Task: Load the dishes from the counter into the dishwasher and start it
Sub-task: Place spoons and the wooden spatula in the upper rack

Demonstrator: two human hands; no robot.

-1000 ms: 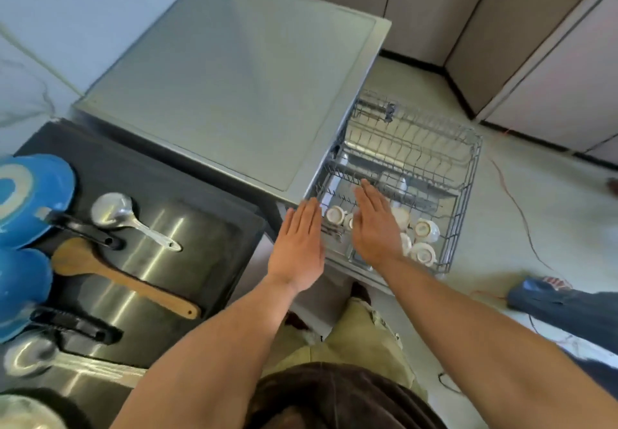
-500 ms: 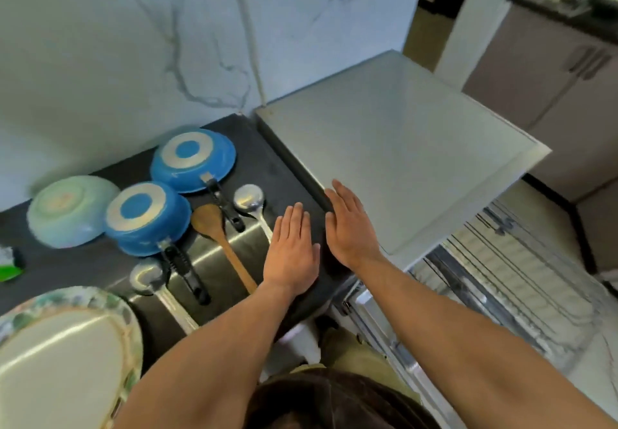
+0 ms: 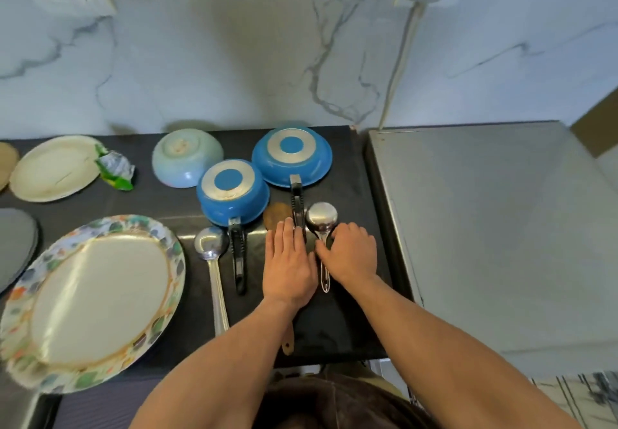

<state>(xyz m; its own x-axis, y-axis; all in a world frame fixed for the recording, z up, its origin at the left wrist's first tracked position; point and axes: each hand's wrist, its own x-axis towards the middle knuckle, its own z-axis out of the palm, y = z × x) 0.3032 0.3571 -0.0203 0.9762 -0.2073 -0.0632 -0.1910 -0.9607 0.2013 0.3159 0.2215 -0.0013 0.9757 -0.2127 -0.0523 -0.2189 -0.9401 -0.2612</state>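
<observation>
Though half-hidden, wooden spoon under left hand

Head view, single wide-angle camera: it is sitting on the person's head and looking forward and steeply down, facing the marble wall across the upper frame. It is hovering close over the dark counter at centre frame, the forearms entering from the lower edge.

Two pans, two ladles, one wooden spoon, one bowl — three plates.
</observation>
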